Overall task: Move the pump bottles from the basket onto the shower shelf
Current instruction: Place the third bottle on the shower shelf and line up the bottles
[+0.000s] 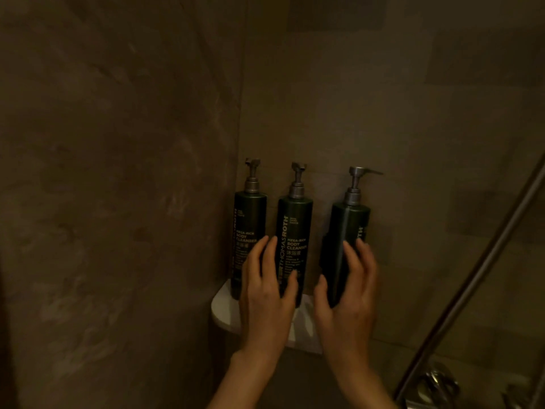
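Three dark green pump bottles stand upright in a row on a small white corner shelf (224,308). The left bottle (249,219) is against the corner and no hand holds it. My left hand (267,293) wraps the lower part of the middle bottle (295,225), thumb in front, fingers behind. My right hand (351,293) grips the right bottle (349,231) low down; its label faces away to the right and its spout points right. No basket is in view.
Brown stone-look walls meet in a corner behind the bottles. A metal shower hose or rail (483,261) runs diagonally at the right, ending near a chrome tap fitting (439,385) at the lower right.
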Available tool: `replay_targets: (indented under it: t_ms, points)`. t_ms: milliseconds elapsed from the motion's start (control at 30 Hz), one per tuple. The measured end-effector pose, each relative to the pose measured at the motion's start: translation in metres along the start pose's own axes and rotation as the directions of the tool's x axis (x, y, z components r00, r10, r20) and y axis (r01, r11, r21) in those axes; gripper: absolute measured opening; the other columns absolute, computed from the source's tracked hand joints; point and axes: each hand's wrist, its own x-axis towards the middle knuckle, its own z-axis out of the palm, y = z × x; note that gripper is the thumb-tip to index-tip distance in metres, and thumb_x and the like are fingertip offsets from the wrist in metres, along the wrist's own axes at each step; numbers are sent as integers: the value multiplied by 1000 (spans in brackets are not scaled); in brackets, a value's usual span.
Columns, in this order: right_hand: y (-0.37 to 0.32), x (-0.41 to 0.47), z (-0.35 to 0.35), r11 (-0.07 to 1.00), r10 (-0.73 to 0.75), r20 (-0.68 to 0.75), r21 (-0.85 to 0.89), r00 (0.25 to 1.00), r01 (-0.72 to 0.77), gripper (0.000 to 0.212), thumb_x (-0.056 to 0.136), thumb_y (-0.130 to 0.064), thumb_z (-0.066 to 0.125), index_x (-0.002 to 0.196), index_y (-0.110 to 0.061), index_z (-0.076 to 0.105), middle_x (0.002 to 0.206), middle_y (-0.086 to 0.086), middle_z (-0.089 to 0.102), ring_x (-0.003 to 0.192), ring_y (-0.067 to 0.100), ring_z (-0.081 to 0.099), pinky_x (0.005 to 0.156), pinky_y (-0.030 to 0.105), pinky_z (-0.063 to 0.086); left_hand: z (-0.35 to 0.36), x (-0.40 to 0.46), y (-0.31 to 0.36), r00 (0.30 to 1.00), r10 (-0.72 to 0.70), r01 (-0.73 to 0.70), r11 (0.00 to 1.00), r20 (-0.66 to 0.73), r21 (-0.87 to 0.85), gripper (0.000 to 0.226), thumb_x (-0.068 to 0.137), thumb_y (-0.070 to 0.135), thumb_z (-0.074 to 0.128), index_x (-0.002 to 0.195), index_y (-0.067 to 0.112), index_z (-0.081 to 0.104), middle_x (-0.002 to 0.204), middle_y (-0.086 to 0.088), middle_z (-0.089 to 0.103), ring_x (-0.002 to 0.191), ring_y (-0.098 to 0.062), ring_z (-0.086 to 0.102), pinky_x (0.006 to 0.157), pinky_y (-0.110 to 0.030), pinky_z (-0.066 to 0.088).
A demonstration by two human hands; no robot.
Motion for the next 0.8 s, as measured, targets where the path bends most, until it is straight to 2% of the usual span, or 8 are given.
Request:
replay_targets:
  t_ms: [67, 167, 267, 367, 433, 500, 700, 800]
  points:
    - [10, 3, -3, 986, 168, 53, -13, 984, -167, 71, 82, -11, 69, 143, -14, 33, 149, 9, 30, 136, 22, 32, 107, 40, 37, 10, 3, 4, 996, -58, 60, 998, 70, -15, 73, 83, 28, 67, 144, 15, 30, 147, -5, 33, 135, -17, 34, 109, -30, 31]
    - [26, 6, -1, 922, 373, 182, 36, 910, -385, 82, 84, -24, 68, 149, -21, 17, 152, 5, 26, 135, 20, 34, 105, 36, 36, 22, 6, 4, 976, -161, 172, 983, 144, -64, 87, 80, 33, 70, 149, 19, 18, 151, 0, 26, 137, -15, 30, 109, -29, 31]
    - [36, 6, 4, 850, 472, 280, 106, 836, -516, 83, 83, -30, 70, 148, -27, 18, 142, -3, 40, 123, 14, 46, 97, 34, 44, 30, 10, 0, 957, -228, 247, 965, 181, -85, 92, 78, 27, 73, 150, 19, 15, 152, -2, 27, 138, -17, 30, 112, -38, 33]
    - [39, 7, 8, 855, 471, 255, 106, 845, -508, 77, 77, -33, 74, 140, -33, 31, 119, -14, 47, 102, 5, 49, 78, 23, 41, 34, 12, -2, 953, -251, 271, 957, 169, -102, 90, 78, 26, 74, 149, 20, 18, 150, -1, 30, 136, -18, 34, 110, -35, 33]
    - [39, 9, 11, 853, 483, 244, 85, 841, -515, 77, 74, -36, 76, 138, -31, 34, 116, -15, 44, 101, 6, 49, 79, 27, 41, 34, 12, -3, 952, -252, 277, 952, 174, -133, 89, 79, 26, 72, 149, 21, 18, 149, -1, 32, 134, -18, 37, 109, -34, 34]
    - [39, 11, 14, 847, 493, 242, 84, 836, -524, 79, 70, -37, 79, 136, -29, 37, 117, -13, 42, 100, 8, 50, 81, 30, 44, 34, 11, -2, 947, -248, 283, 945, 202, -167, 89, 80, 29, 70, 150, 24, 15, 149, -1, 32, 134, -17, 37, 110, -40, 36]
    - [39, 12, 16, 845, 487, 220, 129, 846, -520, 77, 69, -33, 81, 134, -22, 41, 114, -10, 39, 98, 8, 48, 77, 25, 39, 32, 13, -1, 930, -218, 277, 944, 294, -177, 93, 80, 32, 70, 151, 27, 9, 149, -3, 34, 133, -17, 39, 109, -44, 38]
    - [43, 8, 13, 833, 479, 254, 171, 841, -526, 70, 75, -33, 75, 135, -26, 40, 117, -10, 45, 101, 7, 50, 81, 29, 42, 29, 10, -4, 946, -204, 244, 961, 253, -134, 90, 80, 32, 70, 150, 24, 15, 145, -3, 39, 130, -15, 41, 108, -40, 39]
